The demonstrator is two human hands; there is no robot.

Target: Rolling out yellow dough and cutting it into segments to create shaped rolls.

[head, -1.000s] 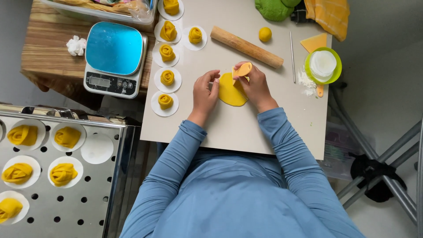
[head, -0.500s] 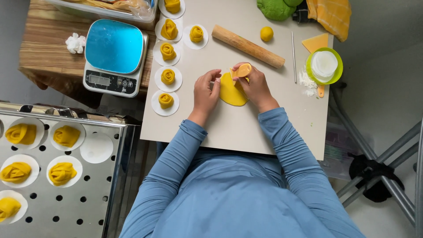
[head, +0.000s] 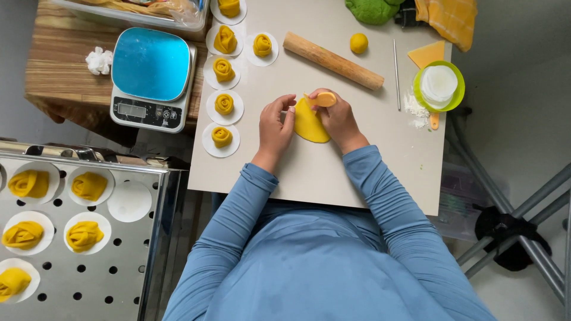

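Yellow dough disc (head: 310, 123) flat on worktop (head: 333, 172) | left hand (head: 275, 126) fingertips pin its edge | right hand (head: 339, 119) pinches folded flap (top rim) | judgement: fold gently, evenly, avoid tearing.

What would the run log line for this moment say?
left hand: steadies yellow dough disc | right hand: holds orange scraper | surface: board
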